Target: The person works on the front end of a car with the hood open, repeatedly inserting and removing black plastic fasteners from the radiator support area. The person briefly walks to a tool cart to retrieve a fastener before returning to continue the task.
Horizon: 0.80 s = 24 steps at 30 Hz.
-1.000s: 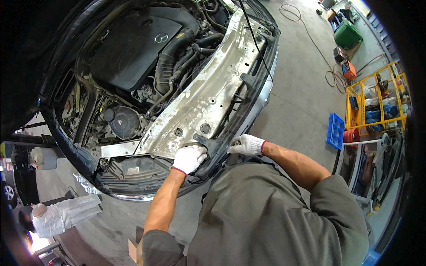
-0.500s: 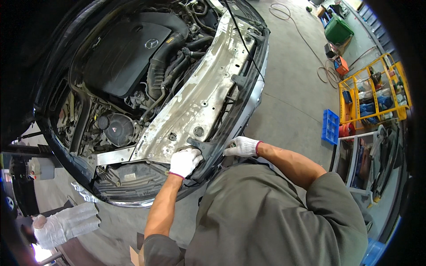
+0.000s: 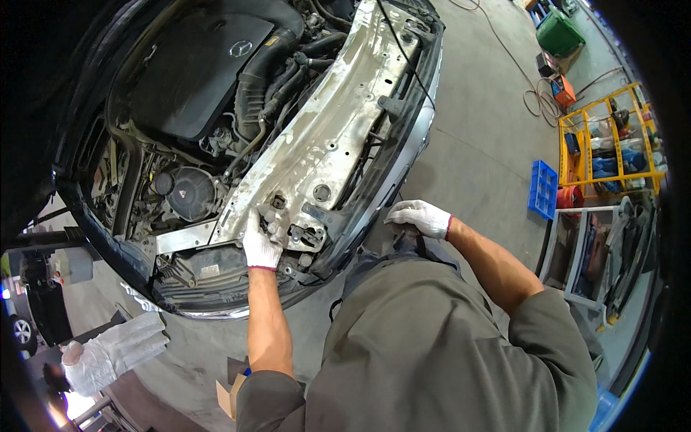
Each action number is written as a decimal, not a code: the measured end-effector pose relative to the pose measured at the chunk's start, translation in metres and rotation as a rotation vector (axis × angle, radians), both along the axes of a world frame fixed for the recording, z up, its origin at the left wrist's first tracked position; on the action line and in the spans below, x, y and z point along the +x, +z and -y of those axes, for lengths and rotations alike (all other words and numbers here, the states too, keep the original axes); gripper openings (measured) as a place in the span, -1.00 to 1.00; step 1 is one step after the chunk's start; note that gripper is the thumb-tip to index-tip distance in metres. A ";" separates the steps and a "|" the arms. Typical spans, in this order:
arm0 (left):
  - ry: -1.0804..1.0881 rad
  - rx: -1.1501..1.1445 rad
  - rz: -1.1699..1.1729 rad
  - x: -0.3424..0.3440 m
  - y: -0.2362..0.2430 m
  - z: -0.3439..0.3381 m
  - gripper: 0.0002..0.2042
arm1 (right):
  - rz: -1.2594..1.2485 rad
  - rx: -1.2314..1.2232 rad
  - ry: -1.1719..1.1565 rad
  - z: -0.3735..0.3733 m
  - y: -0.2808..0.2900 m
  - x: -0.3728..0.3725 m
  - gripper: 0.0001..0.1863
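Observation:
My left hand (image 3: pixel 262 236), in a white knit glove, is over the front end of a bare, scuffed metal cross panel (image 3: pixel 295 158) in a car's engine bay. Its fingers are bent and drawn together; whatever they may pinch is hidden. Just right of it, a metal latch mechanism (image 3: pixel 306 236) sits in the panel. My right hand (image 3: pixel 422 217), gloved the same way, is off the car, in front of my waist. Those fingers curl downward and press together, and I cannot make out what they hold, if anything.
A black engine cover (image 3: pixel 194 75) and a round black cap (image 3: pixel 191 193) lie beyond the panel. The dark front edge (image 3: pixel 374 216) curves close to me. At right are a blue crate (image 3: pixel 542 189), a yellow rack (image 3: pixel 612 137) and a grey cart (image 3: pixel 583 255).
My left hand has shifted left and farther onto the panel, uncovering the latch mechanism. My right hand has drawn away from the car's front edge, to the right. The view has shifted slightly.

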<state>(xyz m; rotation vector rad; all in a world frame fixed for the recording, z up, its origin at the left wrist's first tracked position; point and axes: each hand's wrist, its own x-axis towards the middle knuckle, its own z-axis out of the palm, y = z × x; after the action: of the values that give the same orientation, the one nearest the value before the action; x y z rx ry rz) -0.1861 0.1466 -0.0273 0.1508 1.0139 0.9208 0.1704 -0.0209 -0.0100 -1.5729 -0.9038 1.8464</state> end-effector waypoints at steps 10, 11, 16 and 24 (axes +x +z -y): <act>-0.282 -0.007 0.127 0.103 0.006 0.025 -0.79 | -0.233 -0.110 -0.226 0.015 0.004 0.055 -0.71; -0.299 0.000 0.092 0.125 0.007 0.034 -0.76 | -0.137 -0.111 -0.188 0.016 0.007 0.065 -0.71; -0.527 -0.066 -0.030 0.224 0.008 0.078 -0.67 | 0.228 -0.097 -0.024 0.019 0.035 0.122 -0.63; -0.548 -0.075 0.001 0.385 0.001 0.119 -0.76 | 0.146 0.075 0.188 0.036 0.016 0.255 -0.63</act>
<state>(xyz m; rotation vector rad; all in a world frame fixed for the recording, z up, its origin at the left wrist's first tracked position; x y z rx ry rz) 0.1991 0.0280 -0.0262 0.3457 0.9368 0.3831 0.4252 -0.0569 0.0064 -1.6408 -1.2103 1.8164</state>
